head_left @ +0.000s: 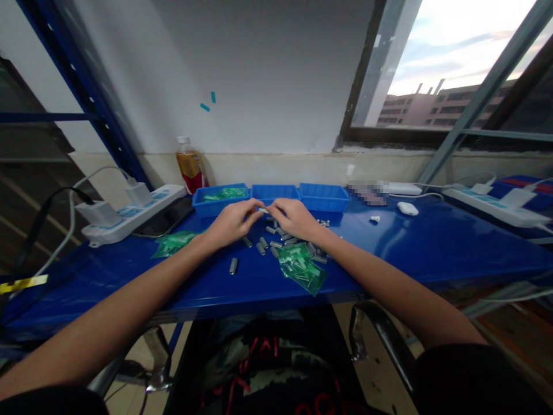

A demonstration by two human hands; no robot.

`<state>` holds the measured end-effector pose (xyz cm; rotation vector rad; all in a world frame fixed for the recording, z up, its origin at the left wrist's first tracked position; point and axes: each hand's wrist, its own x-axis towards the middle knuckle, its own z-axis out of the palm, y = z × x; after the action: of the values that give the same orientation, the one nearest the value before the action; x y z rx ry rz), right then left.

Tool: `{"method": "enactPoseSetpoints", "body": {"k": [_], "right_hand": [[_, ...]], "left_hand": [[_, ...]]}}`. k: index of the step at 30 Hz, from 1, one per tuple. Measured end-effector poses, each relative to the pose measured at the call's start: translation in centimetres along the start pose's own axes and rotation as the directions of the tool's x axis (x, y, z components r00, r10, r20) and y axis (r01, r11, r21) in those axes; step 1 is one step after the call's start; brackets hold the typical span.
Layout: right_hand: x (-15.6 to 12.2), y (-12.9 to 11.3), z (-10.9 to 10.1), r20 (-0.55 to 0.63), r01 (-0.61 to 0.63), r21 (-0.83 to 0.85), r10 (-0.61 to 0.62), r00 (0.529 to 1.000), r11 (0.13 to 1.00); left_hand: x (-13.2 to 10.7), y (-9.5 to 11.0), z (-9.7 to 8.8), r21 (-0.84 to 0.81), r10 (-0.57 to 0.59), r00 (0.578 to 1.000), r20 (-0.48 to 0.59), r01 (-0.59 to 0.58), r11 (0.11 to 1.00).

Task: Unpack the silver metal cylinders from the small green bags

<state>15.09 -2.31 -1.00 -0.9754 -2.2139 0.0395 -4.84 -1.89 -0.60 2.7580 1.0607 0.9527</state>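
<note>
Over the middle of the blue table, my left hand (235,221) and my right hand (294,218) meet fingertip to fingertip. A small pale piece (263,211) shows between the pinched fingers; it is too small for me to name its kind. Below the hands lie several loose grey metal cylinders (261,249). One metal cylinder (234,266) lies apart, nearer the front edge. A green plastic bag (301,266) with small metal parts inside rests beside my right forearm. Another green bag (173,244) lies by my left forearm.
Three blue bins stand along the back: the left bin (199,202) holds green bags, beside a middle bin (275,188) and right bin (324,199). A drink bottle (190,166), power strips (129,216), a phone (166,219) and an earbud case (407,208) lie around.
</note>
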Motion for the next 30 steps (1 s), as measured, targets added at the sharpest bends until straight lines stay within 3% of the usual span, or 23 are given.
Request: {"method": "enactPoseSetpoints", "body": {"k": [5, 15, 30], "right_hand": [[0.07, 0.11, -0.14, 0.048, -0.075, 0.208, 0.067, 0.997, 0.975], [-0.03, 0.11, 0.13, 0.071, 0.031, -0.124, -0.022, 0.997, 0.992], [0.02, 0.07, -0.41, 0.128, 0.073, -0.13, -0.056, 0.99, 0.989]], "left_hand": [[0.0, 0.12, -0.11, -0.005, 0.005, 1.0, -0.016, -0.005, 1.0], [-0.04, -0.05, 0.02, -0.027, 0.021, 1.0, -0.012, -0.021, 0.999], [0.0, 0.01, 0.1, -0.111, -0.013, 1.0, 0.006, 0.013, 0.994]]}}
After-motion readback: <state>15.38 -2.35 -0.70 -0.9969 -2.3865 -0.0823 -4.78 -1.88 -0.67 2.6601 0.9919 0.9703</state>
